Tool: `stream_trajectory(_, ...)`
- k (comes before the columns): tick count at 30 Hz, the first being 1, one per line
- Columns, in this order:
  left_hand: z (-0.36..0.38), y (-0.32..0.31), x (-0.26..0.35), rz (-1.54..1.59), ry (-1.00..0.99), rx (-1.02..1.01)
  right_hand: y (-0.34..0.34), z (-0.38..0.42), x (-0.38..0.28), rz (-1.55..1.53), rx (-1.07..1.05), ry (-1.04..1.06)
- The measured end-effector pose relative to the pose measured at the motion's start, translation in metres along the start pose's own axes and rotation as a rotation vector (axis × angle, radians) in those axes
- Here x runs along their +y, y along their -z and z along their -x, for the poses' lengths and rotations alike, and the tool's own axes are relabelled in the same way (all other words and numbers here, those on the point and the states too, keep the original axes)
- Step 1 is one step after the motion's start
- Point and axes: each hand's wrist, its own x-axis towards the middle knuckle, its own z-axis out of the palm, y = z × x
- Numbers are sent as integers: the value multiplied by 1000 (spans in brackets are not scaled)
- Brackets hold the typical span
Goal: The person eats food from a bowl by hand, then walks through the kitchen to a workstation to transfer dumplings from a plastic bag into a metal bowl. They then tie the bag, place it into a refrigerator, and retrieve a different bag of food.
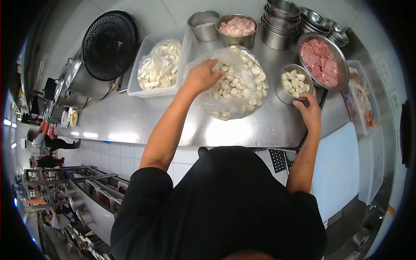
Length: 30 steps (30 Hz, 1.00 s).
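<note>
My left hand reaches into a clear plastic bag of pale, chunky white food pieces lying on the steel counter; its fingers curl among the pieces, and whether they hold any is hidden. My right hand grips the near rim of a small steel bowl partly filled with the same white pieces, just right of the bag.
A clear tub with another bag of white pieces sits left. Behind stand steel bowls of pink minced meat, a second meat bowl, stacked empty bowls and a black fan. A white cutting board lies right. Other people work far left.
</note>
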Motion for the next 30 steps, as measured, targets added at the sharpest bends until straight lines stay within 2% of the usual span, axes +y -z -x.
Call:
stream_trajectory(1, 10, 5, 7, 63, -44, -50, 12, 2, -10, 135, -22, 22)
stream_trajectory(3, 56, -5, 8, -145, -465, 128, 19, 1, -55, 88, -122, 240)
stream_trajectory(5, 70, -11, 3, -376, -598, 100, -6, 10, -104, 81, -301, 424)
stream_trajectory(6, 70, -14, -3, -500, -509, -12, -24, 12, -121, 98, -436, 509)
stream_trajectory(7, 72, -15, -8, -620, -412, -125, -57, 14, -122, 145, -423, 624)
stream_trajectory(8, 64, -9, -14, -524, -437, -65, -87, 9, -119, 190, -404, 739)
stream_trajectory(11, 13, 26, -23, -331, -498, 171, -110, -40, -134, 216, -699, 506)
stream_trajectory(13, -8, 54, -8, -293, -467, 334, -109, -77, -148, 89, -614, 539)
stream_trajectory(14, -14, 72, 5, -261, -430, 392, -98, -87, -162, 90, -506, 567)
stream_trajectory(16, -15, 104, 31, -165, -342, 365, -77, -104, -186, 94, -279, 620)
stream_trajectory(17, -17, 114, 38, -119, -306, 354, -81, -106, -182, 50, -250, 678)
stream_trajectory(19, -15, 109, 30, -59, -432, 264, -88, -101, -170, -36, -198, 789)
stream_trajectory(21, -7, 94, 14, -100, -534, 141, -78, -85, -174, 208, -541, 715)
stream_trajectory(22, 1, 88, 9, -120, -490, 44, -74, -76, -178, 330, -710, 666)
stream_trajectory(25, 30, 84, 2, -79, -323, -239, -85, -68, -175, -140, -850, 665)
stream_trajectory(28, 52, 87, 9, -71, -220, -505, -114, -62, -178, -26, -985, 477)
stream_trajectory(30, 61, 78, 14, 55, -188, -498, -146, -71, -158, 350, -1041, 536)
